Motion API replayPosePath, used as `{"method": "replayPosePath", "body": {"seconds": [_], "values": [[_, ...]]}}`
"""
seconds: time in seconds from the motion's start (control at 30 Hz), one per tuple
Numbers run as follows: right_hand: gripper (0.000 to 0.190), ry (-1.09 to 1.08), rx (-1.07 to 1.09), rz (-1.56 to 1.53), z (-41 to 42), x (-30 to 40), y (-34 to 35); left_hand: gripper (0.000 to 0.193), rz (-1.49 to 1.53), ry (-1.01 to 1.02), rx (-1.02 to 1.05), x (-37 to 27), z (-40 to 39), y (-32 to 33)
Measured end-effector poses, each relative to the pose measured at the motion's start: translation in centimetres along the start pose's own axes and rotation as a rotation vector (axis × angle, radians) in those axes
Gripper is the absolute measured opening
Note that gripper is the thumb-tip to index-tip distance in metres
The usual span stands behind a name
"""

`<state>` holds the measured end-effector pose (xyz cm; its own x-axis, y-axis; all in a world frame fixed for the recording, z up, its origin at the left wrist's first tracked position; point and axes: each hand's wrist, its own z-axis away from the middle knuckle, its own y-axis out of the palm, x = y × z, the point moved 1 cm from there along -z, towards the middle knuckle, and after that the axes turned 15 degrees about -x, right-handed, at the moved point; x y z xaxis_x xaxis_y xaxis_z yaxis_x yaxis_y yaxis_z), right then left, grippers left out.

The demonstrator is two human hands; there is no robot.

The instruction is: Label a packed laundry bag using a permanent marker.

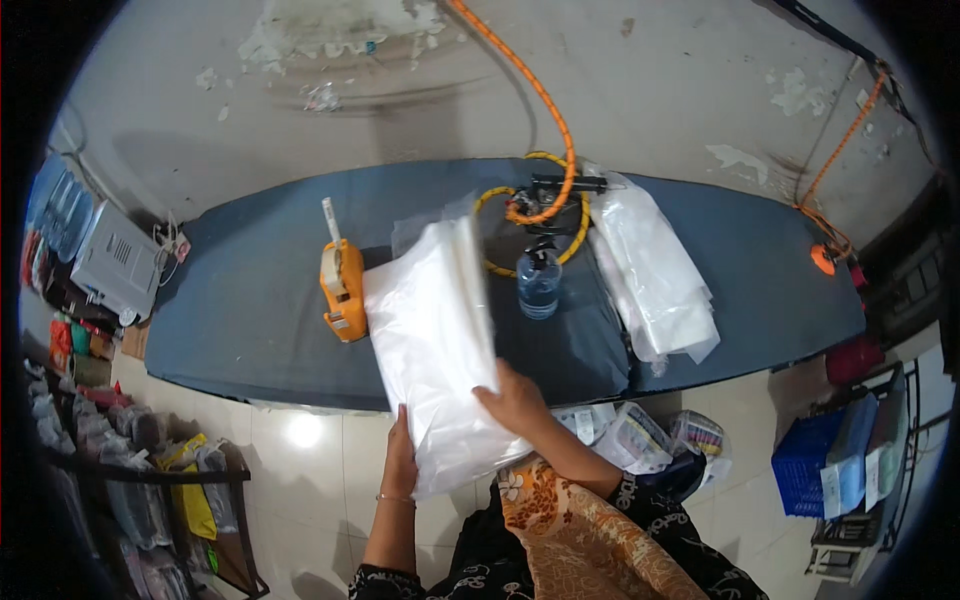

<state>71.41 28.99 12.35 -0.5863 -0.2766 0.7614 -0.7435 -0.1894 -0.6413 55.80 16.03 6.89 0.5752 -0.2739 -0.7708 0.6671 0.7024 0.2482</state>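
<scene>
A white bundle in clear plastic (435,322) spans from the blue-grey padded table (247,300) out over its front edge. My left hand (401,457) grips the bundle's lower left edge. On its right side, my right hand (514,401) is closed with the thumb lying on top. An orange tape dispenser (345,292) stands just left of the bundle. To the right is a clear spray bottle (539,285) with bluish liquid and a black head. Farther right lies another white plastic-wrapped bundle (656,270).
An orange hose (540,82) hangs down to a dark appliance (555,206), perhaps an iron, ringed by a yellow cord (581,240). Wrapped packages (637,435) sit on the floor below the table. A rack of bagged goods (142,495) stands left, a blue basket (806,465) right.
</scene>
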Motion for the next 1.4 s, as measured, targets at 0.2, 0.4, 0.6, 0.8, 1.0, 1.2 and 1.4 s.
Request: {"method": "replayPosePath", "body": {"seconds": [0.2,0.4,0.6,0.8,1.0,1.2,1.4], "values": [[0.040,-0.401,-0.152,-0.137,3.1,3.8,-6.2,0.059,0.226,0.122,-0.180,1.5,4.7,2.6],[0.035,-0.356,-0.181,-0.340,3.1,0.1,-17.4,0.061,0.263,0.346,-0.008,0.5,6.0,9.1],[0.058,0.101,-0.552,-0.547,-2.5,-8.8,-25.1,0.045,0.069,0.606,0.085,-2.1,4.0,25.9],[0.061,0.179,-0.683,-0.002,-8.3,-25.6,-23.2,0.066,-0.174,0.932,0.072,2.5,-2.1,36.1],[0.059,0.412,-0.609,0.342,-10.6,-29.3,-23.1,0.063,-0.736,0.900,0.141,5.2,-7.4,34.1],[0.072,0.102,-0.734,0.775,-8.8,-16.7,-22.3,0.040,-0.713,1.358,0.121,-0.1,-1.8,22.2],[0.094,-0.264,-0.230,0.046,-12.0,-5.5,-9.0,0.057,-0.571,1.296,-1.003,-6.9,-8.1,3.8]]}}
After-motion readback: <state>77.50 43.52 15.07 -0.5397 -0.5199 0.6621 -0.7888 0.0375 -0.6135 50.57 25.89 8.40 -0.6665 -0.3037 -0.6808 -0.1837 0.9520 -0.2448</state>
